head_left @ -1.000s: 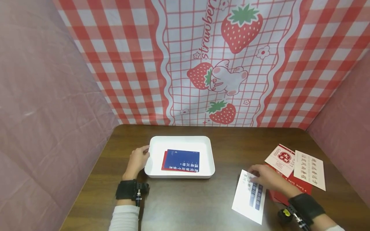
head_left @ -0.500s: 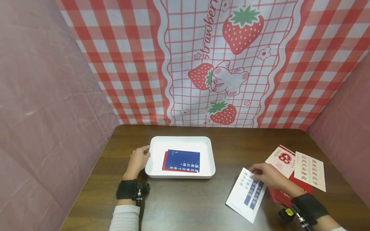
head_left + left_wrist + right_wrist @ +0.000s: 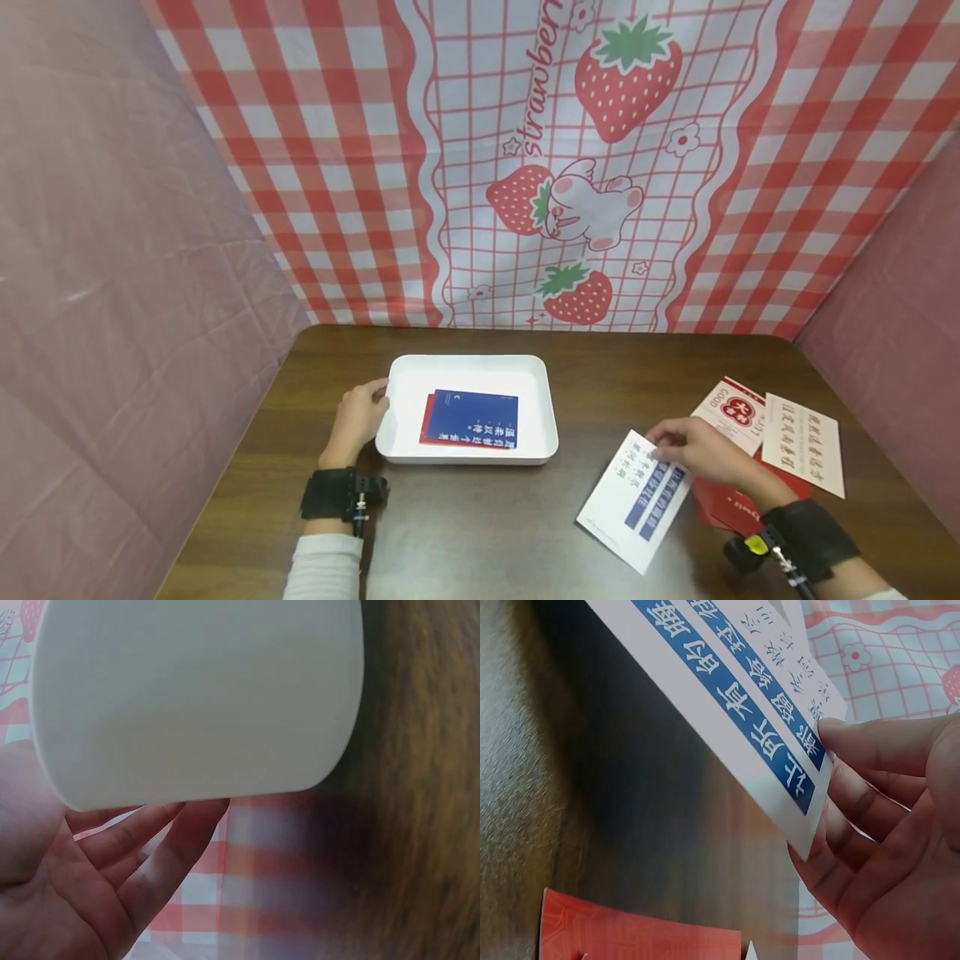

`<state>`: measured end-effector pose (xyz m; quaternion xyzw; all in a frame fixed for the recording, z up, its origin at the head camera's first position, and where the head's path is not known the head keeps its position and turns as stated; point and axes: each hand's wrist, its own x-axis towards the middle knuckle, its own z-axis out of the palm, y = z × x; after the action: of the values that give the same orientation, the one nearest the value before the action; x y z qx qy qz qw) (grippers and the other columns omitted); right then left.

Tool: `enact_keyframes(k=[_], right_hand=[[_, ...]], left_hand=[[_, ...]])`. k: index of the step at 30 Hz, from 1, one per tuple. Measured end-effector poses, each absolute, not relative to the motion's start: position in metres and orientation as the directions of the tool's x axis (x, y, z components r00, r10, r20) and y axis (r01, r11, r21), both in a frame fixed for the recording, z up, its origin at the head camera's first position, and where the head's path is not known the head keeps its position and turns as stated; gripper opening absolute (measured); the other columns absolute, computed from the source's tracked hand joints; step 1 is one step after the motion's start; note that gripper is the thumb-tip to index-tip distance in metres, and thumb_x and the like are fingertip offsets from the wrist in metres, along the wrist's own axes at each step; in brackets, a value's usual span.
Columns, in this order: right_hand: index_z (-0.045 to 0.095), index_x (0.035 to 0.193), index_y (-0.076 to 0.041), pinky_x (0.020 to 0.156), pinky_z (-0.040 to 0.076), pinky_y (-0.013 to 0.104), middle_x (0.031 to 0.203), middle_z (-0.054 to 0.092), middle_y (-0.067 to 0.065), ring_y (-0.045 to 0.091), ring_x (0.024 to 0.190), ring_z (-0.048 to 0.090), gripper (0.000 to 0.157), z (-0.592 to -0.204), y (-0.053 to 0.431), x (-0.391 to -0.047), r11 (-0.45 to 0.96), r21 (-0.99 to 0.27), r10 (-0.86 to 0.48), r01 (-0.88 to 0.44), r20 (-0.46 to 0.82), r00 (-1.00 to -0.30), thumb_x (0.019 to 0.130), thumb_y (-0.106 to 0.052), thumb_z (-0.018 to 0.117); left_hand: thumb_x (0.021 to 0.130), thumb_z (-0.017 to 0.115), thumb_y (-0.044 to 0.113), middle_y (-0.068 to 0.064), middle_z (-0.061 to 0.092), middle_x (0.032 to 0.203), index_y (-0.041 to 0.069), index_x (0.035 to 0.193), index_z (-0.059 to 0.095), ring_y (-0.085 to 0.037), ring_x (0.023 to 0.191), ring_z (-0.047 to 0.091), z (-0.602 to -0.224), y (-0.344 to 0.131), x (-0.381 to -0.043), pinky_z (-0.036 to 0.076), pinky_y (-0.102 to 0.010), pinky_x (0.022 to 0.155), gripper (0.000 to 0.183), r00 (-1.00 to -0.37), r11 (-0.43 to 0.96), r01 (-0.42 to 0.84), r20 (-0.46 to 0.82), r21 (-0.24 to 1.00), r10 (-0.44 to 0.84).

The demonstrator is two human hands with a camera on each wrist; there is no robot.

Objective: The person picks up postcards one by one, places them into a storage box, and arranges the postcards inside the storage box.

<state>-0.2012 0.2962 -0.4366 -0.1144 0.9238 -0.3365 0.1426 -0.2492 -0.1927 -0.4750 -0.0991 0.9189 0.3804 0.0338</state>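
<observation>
A white rectangular tray [image 3: 540,375] stands on the brown table, holding a blue card [image 3: 475,417] on top of a red one [image 3: 427,417]. My left hand [image 3: 360,417] holds the tray's left end; in the left wrist view its fingers [image 3: 169,862] lie along the outside wall while the thumb passes out of sight at the rim. To the right, my right hand [image 3: 701,450] pinches a white card [image 3: 630,500] with blue bands and dark characters by a corner, the thumb [image 3: 870,746] on the printed face. That card appears tilted and lifted off the table.
Right of the pinched card lie a red envelope-like item [image 3: 738,508], a white-and-red card [image 3: 727,412] and a cream card [image 3: 806,442], partly overlapping. Behind the table hangs a red-checked strawberry cloth [image 3: 555,167], with pink fabric [image 3: 135,292] on both sides.
The white card has swung round, its free end moving left while my right hand rises slightly away from the table's front. My left hand and the tray stay put.
</observation>
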Motion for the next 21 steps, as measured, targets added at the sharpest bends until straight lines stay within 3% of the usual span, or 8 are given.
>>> enact_keyframes(k=[16,21], right_hand=[[0.064,0.113,0.000,0.069,0.055,0.029,0.096,0.071,0.011,0.019,0.079,0.066,0.035,-0.425,0.301,-0.205,0.641,-0.766,-0.328,-0.055,-0.208,-0.922,0.089,-0.026,0.069],[0.062,0.116,0.001,0.070,0.055,0.030,0.099,0.071,0.012,0.020,0.082,0.067,0.038,-0.424,0.303,-0.205,0.601,-0.799,-0.312,-0.010,-0.224,-0.923,0.090,-0.026,0.068]], left_hand=[[0.098,0.051,0.013,-0.019,0.060,0.133,0.005,0.140,0.052,-0.030,0.109,0.059,-0.477,-0.192,-0.250,0.050,-0.044,0.091,0.043,-0.978,0.704,-0.209,-0.129,0.679,-0.165],[0.098,0.051,0.012,-0.019,0.060,0.132,0.005,0.140,0.052,-0.031,0.111,0.059,-0.477,-0.192,-0.249,0.050,-0.046,0.093,0.043,-0.979,0.709,-0.202,-0.122,0.675,-0.162]])
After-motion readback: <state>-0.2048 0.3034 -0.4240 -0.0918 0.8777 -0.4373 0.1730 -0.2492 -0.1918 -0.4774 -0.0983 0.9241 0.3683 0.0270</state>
